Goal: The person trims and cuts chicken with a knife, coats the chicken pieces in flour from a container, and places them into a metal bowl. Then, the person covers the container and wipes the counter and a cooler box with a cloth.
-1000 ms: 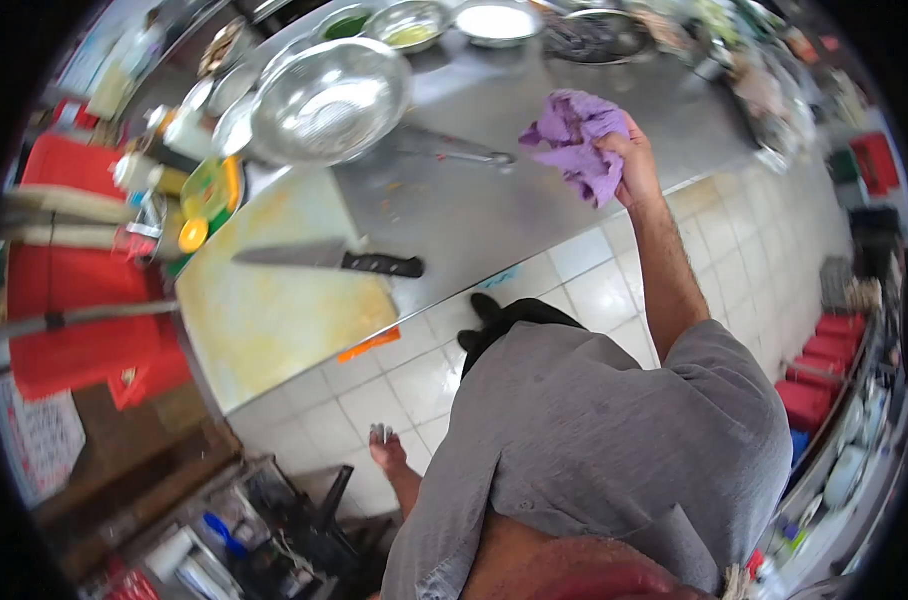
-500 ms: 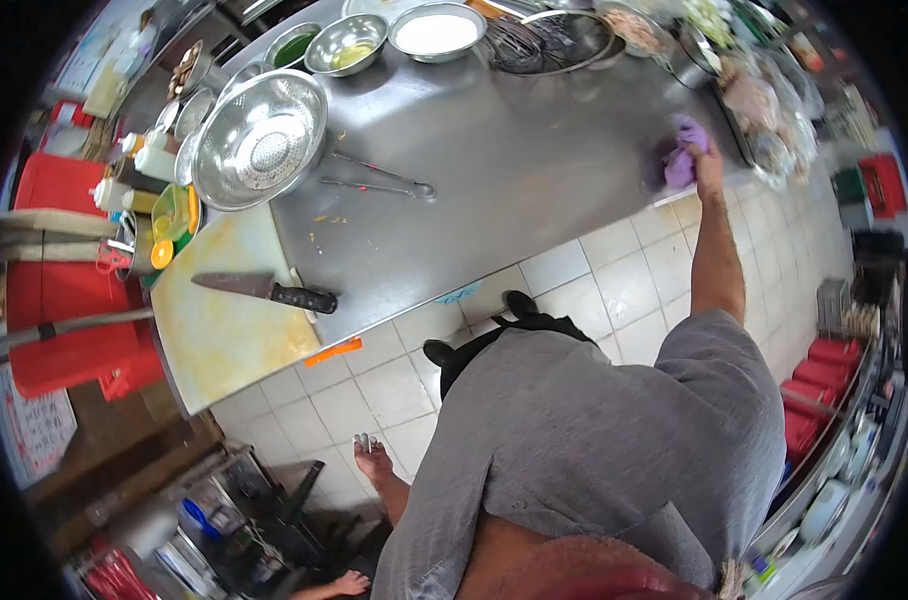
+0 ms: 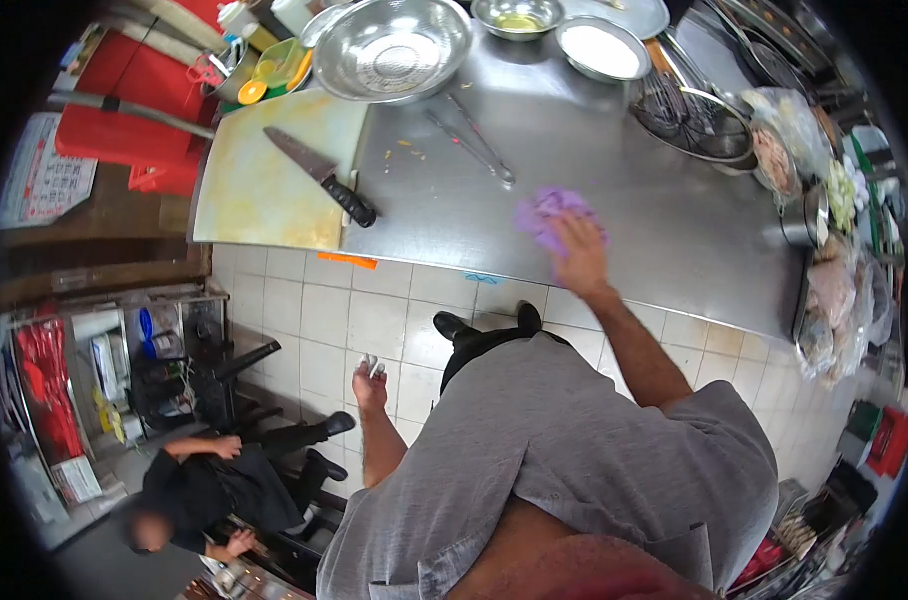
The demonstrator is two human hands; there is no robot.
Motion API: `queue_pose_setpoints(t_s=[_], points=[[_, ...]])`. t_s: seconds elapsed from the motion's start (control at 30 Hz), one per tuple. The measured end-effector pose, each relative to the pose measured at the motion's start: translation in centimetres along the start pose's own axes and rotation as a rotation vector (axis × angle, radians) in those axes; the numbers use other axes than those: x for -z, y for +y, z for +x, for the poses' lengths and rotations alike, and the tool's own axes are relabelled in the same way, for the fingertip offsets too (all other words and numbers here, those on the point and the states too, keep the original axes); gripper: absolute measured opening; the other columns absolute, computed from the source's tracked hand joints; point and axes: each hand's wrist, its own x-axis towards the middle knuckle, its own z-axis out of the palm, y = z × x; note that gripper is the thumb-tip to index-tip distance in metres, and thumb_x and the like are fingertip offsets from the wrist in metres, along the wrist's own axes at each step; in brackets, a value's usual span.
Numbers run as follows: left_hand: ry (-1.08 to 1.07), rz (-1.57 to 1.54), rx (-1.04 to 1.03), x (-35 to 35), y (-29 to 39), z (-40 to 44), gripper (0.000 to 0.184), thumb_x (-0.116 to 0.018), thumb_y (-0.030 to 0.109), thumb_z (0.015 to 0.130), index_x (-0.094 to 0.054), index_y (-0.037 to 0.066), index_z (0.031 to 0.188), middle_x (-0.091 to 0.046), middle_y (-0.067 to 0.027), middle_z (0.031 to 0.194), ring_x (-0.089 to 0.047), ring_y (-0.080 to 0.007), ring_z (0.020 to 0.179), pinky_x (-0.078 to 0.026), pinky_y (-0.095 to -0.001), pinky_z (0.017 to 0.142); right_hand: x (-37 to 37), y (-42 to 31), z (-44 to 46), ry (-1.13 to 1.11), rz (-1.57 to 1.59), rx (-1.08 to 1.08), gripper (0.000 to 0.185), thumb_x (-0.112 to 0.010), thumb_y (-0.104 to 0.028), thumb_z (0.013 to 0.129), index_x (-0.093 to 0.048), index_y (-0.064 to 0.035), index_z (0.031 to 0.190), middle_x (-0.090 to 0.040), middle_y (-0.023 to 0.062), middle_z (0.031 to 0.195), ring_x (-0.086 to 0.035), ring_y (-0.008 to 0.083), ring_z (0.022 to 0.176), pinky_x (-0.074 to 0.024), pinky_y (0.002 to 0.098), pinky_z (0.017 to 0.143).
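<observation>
My right hand presses a crumpled purple cloth onto the steel table near its front edge, fingers over the cloth. My left hand hangs over the tiled floor, away from the table, fingers loosely curled and apart with whitish tips; I see nothing in it. A black-handled knife lies on the stained cutting board at the left. Metal tongs rest behind the cloth, with small orange scraps to their left.
A perforated steel bowl stands behind the board. Along the back are a bowl of white contents and a pan with a whisk. Bagged food sits at the right end. Another person in dark clothes is seated at lower left.
My right hand and the cloth have moved from the table's right end back left toward its middle. The view has turned, and the seated person now shows more fully.
</observation>
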Motion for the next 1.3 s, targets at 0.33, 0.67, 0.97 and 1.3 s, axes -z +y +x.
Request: queue_pose_setpoints(t_s=[0.33,0.67,0.97,1.3], points=[[0.14,-0.088,-0.019,5.7,-0.5,-4.3,0.017,-0.048,0.023,0.086,-0.052,0.013,0.1,-0.058,-0.0009,0.091,-0.054,-0.0168,0.071,-0.041,-0.0295,0.059,-0.8,-8.9,11.9,0.059,0.175,0.056,0.047,-0.064,-0.023,0.07,-0.055,-0.0145,0.116,-0.046,0.0124,0.118,-0.04,0.0321,0.109,-0.0316,0.0455,0.092],[0.236,-0.13,0.107,8.1,-3.0,-4.1,0.018,-0.049,0.02,0.088,-0.05,0.012,0.103,-0.057,-0.0024,0.087,-0.054,-0.0169,0.064,-0.041,-0.0266,0.05,-5.8,-3.1,23.3,-0.535,-0.09,-0.289,0.038,-0.055,-0.031,0.078,-0.058,-0.0132,0.111,-0.048,0.0139,0.117,-0.05,0.0327,0.107,-0.0435,0.0459,0.088],[0.173,-0.014,0.006,4.5,-0.8,-2.7,0.02,-0.053,0.015,0.084,-0.051,0.012,0.103,-0.059,-0.0022,0.092,-0.057,-0.0182,0.069,-0.042,-0.03,0.058,-4.4,1.2,20.5,-0.423,0.002,-0.404,0.036,-0.055,-0.024,0.075,-0.059,-0.0036,0.104,-0.048,0.0212,0.112,-0.049,0.0361,0.105,-0.0416,0.0432,0.089],[0.251,-0.022,0.061,6.4,-3.8,-4.2,0.023,-0.051,0.015,0.084,-0.051,0.009,0.106,-0.059,-0.0041,0.094,-0.06,-0.0158,0.066,-0.043,-0.0226,0.048,1.2,-3.7,14.7,-0.107,-0.212,-0.211,0.063,-0.06,-0.038,0.077,-0.038,-0.0105,0.13,-0.024,0.0213,0.137,-0.025,0.039,0.126,-0.0277,0.0556,0.096]])
